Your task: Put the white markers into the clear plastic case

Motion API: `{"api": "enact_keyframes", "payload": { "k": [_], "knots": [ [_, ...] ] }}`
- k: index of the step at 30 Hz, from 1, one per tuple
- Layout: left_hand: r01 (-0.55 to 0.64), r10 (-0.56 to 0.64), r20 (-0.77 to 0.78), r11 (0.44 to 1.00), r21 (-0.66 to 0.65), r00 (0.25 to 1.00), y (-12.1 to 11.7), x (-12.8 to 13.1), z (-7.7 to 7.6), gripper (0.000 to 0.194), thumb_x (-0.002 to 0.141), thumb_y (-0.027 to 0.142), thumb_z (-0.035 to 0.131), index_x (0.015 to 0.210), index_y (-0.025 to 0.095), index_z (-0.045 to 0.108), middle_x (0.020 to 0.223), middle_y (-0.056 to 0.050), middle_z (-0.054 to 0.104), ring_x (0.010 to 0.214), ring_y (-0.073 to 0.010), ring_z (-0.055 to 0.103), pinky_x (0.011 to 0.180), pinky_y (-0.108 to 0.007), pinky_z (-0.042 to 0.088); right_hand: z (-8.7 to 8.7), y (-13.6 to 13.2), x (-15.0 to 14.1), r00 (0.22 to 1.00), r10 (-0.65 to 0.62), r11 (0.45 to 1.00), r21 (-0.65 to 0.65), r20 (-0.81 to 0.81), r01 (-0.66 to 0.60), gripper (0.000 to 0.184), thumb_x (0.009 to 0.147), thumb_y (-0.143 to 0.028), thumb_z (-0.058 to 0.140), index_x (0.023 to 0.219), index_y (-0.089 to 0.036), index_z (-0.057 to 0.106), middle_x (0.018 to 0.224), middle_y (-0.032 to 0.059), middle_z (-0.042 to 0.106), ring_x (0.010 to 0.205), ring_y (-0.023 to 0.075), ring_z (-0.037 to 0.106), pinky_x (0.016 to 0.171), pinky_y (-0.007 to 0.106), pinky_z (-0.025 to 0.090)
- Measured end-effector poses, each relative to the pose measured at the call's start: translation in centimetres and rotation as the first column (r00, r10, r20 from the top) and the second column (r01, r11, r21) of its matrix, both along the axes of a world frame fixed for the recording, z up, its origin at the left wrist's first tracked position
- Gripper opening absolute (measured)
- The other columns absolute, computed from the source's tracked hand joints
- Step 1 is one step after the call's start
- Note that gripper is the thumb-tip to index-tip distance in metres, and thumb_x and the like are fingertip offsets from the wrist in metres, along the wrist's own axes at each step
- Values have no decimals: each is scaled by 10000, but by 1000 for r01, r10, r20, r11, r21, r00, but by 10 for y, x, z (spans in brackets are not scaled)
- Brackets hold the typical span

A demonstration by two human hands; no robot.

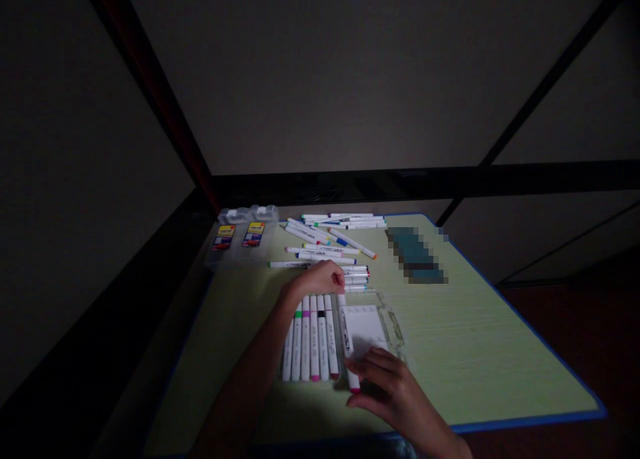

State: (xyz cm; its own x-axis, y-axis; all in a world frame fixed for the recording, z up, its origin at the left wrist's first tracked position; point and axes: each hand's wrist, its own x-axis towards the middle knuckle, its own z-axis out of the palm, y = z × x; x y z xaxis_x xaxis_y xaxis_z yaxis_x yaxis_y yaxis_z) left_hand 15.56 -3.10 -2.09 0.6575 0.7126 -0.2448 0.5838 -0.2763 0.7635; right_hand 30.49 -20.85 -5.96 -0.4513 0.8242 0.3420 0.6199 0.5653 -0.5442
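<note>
A white marker with a pink end lies lengthwise at the divider of a clear plastic case. My right hand has its fingers and thumb around the marker's near end. Just above its far end, my left hand is curled closed; whatever its fingers hold is hidden. To the left of that marker, a row of white markers with differently coloured bands fills one side of the case. A white card lies in the other side, partly shaded by my right hand.
Several loose markers lie across the far middle of the pale green table. A clear lid with two labels is at the far left. A blurred-out flat teal object lies at the right. A wall stands behind the table.
</note>
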Motion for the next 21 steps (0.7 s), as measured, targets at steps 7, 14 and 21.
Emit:
{"api": "enact_keyframes", "payload": {
  "k": [7, 14, 21],
  "knots": [
    [40, -39, -10, 997, 68, 999, 1, -1, -1, 100, 647, 87, 534, 659, 100, 632, 594, 5, 603, 579, -97, 533, 558, -182, 377, -1, -1, -1, 1000, -24, 997, 72, 17, 22, 349, 772, -452, 527, 985, -195, 630, 827, 56, 676, 786, 191, 612, 732, 333, 501],
    [83, -80, -29, 987, 138, 996, 1, -4, 0, 176, 695, 189, 515, 716, 98, 665, 654, -27, 644, 597, -113, 547, 528, -186, 365, 1, -2, -1, 1000, -9, 999, 40, 25, 8, 340, 769, -416, 558, 1027, -199, 605, 767, 29, 658, 734, 180, 592, 683, 337, 502],
    [15, -22, 90, 996, 86, 996, 4, -3, -2, 102, 644, 132, 555, 647, 98, 651, 629, -27, 646, 589, -115, 566, 561, -201, 400, 4, -1, 0, 999, 13, 998, 53, 52, -16, 321, 795, -395, 534, 1038, -194, 590, 740, 29, 640, 705, 177, 577, 653, 331, 491]
  ]
}}
